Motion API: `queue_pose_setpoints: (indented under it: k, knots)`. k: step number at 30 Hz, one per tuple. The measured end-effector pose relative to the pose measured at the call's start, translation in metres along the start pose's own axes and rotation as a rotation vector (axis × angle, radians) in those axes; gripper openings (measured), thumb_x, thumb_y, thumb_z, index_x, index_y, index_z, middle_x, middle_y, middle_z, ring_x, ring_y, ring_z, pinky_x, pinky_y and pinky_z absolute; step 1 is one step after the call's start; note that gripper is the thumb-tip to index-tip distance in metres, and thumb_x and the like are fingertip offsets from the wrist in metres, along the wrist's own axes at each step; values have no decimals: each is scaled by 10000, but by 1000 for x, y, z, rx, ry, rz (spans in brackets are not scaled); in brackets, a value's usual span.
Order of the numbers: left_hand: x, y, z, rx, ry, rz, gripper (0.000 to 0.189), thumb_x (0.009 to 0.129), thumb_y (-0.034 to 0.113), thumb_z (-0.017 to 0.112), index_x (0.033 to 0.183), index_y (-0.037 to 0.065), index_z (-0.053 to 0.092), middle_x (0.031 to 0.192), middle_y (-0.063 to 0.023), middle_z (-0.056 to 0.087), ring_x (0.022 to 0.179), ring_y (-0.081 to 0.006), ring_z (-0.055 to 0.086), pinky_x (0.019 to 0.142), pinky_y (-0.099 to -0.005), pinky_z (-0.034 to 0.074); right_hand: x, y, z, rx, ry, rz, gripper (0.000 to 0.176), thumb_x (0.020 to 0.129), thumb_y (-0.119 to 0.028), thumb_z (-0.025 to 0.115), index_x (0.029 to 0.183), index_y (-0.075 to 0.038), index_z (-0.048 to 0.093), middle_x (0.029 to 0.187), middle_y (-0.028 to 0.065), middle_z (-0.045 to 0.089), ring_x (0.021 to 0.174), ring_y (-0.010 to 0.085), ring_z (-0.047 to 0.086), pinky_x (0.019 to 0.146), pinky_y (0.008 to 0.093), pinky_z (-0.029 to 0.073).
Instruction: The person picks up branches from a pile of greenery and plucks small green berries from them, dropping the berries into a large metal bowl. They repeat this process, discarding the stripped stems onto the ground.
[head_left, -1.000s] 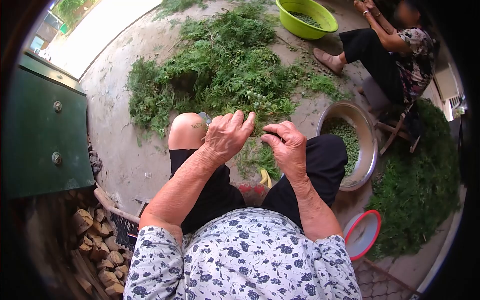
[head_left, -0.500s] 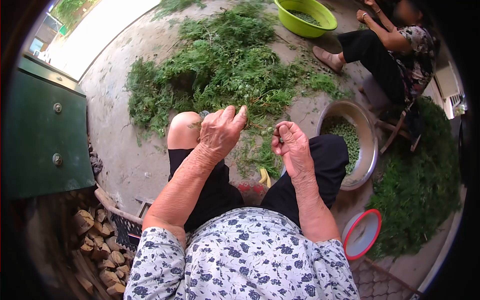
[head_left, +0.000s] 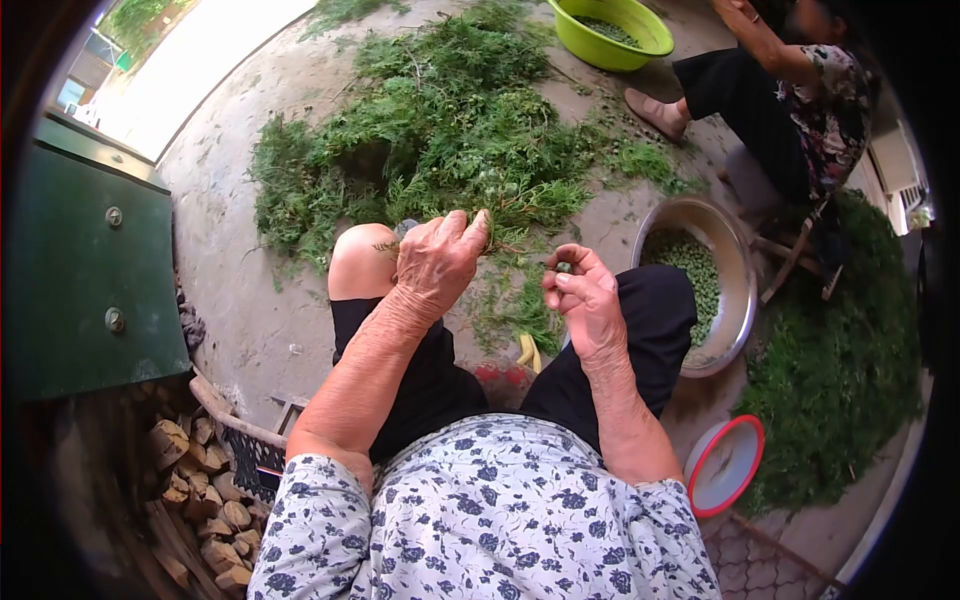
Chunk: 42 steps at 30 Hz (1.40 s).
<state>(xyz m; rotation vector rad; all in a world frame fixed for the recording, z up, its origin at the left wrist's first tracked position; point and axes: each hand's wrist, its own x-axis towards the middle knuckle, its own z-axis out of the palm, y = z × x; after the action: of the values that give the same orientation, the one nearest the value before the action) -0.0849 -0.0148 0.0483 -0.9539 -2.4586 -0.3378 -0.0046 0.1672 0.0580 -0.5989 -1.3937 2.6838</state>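
Observation:
My left hand (head_left: pixel 437 265) is closed in a pinch above my knee, gripping a thin green conifer sprig (head_left: pixel 384 247) whose leafy end pokes out on the left. Beside it to the right, apart from it, my right hand (head_left: pixel 585 300) has curled fingers with a small green cone (head_left: pixel 564 267) at the fingertips. Whether more cones sit in that palm is hidden. Beyond both hands lies a large heap of cut conifer branches (head_left: pixel 450 130). A metal basin (head_left: pixel 741 290) by my right knee holds many green cones (head_left: pixel 690 275).
A lime-green basin (head_left: pixel 640 55) with cones stands at the back. A seated person (head_left: pixel 820 120) is at the upper right. More greenery (head_left: pixel 830 380) and a red-rimmed bowl (head_left: pixel 752 475) lie at right. Split firewood (head_left: pixel 215 520) and a green cabinet (head_left: pixel 90 270) are at left.
My right thumb has shifted down, and the green cone now shows at the fingertips. My left hand has barely moved. The other person's arms have risen.

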Motion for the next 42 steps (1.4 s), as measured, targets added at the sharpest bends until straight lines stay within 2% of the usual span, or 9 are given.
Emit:
queue_pose_setpoints:
  k: [5, 13, 21, 22, 24, 27, 31, 35, 42]
  knots:
    - [3, 4, -4, -35, 17, -35, 257, 678, 54, 584, 930, 96, 609, 775, -47, 554, 674, -204, 582, 548, -324, 463, -3, 11, 10, -89, -140, 181, 285, 857, -342, 602, 861, -66, 530, 703, -9, 528, 555, 50, 503, 434, 174, 356]
    - [1, 6, 0, -65, -5, -26, 236, 678, 56, 580, 909, 93, 610, 774, -45, 556, 659, -209, 578, 542, -325, 463, -9, 8, 13, -286, -116, 37, 256, 881, -305, 577, 782, -78, 514, 658, -25, 494, 485, 30, 432, 387, 159, 298]
    - [3, 9, -5, -123, 61, -5, 241, 702, 72, 598, 941, 100, 610, 773, -36, 552, 660, -189, 586, 540, -318, 464, -4, -84, -97, -327, 354, -514, 122, 863, -35, 554, 981, -8, 555, 822, 21, 552, 618, 67, 505, 514, 188, 401]
    - [3, 9, -6, -137, 94, 13, 256, 689, 74, 603, 943, 104, 610, 795, -40, 560, 661, -191, 585, 540, -319, 460, 0, -92, -122, -448, 498, -554, 166, 842, -19, 551, 1007, 2, 562, 890, 41, 565, 751, 109, 549, 653, 227, 456]
    - [2, 10, -7, -149, 128, 32, 271, 676, 77, 608, 945, 108, 611, 817, -44, 568, 663, -194, 584, 540, -320, 457, 2, -107, -163, -1244, 821, -643, 270, 817, -15, 538, 1085, 13, 558, 1030, 69, 554, 1015, 167, 510, 896, 305, 395]
    - [2, 11, -7, -185, 157, 45, 372, 588, 28, 632, 948, 119, 649, 905, -80, 601, 701, -235, 594, 561, -331, 465, 1, -114, -173, -1304, 957, -620, 261, 829, -36, 540, 1084, 15, 567, 1011, 70, 567, 980, 157, 529, 851, 293, 424]
    - [4, 18, -6, -155, 114, 106, 335, 605, 64, 635, 931, 140, 654, 904, -63, 606, 706, -211, 602, 548, -325, 461, -1, -94, -97, -628, 487, -573, 161, 849, -55, 570, 990, 8, 616, 787, 15, 613, 641, 61, 564, 528, 182, 431]
    - [0, 18, -1, -113, 92, 179, 331, 626, 139, 619, 957, 130, 611, 913, -49, 570, 684, -172, 579, 550, -311, 447, -12, -51, -16, -691, 111, -443, 172, 811, -98, 661, 947, -4, 619, 746, -9, 592, 621, 48, 548, 550, 184, 441]
    - [-6, 16, -2, -133, 58, 192, 325, 646, 136, 610, 970, 116, 599, 891, -45, 564, 674, -164, 567, 552, -304, 443, 5, -7, 13, -796, 72, -546, 233, 745, -92, 719, 912, -10, 578, 694, 16, 587, 577, 67, 536, 525, 217, 449]
